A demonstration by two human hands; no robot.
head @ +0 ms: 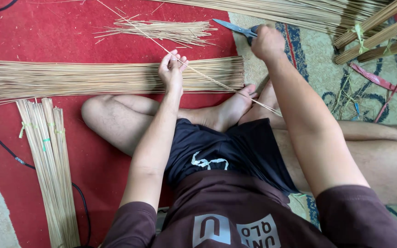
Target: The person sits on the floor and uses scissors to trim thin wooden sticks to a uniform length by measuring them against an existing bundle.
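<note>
I sit cross-legged on a red carpet. My left hand pinches a single thin straw stick that runs slantwise from the far left down to my right knee. My right hand grips grey scissors, blades pointing left, beyond the stick's path. Just past my left hand lies a long flat layer of pale sticks with evenly cut right ends.
A small loose heap of short stick offcuts lies farther out. Tied stick bundles rest at the left, thicker tied bundles at the top right. A black cable crosses the left floor. A patterned rug lies on the right.
</note>
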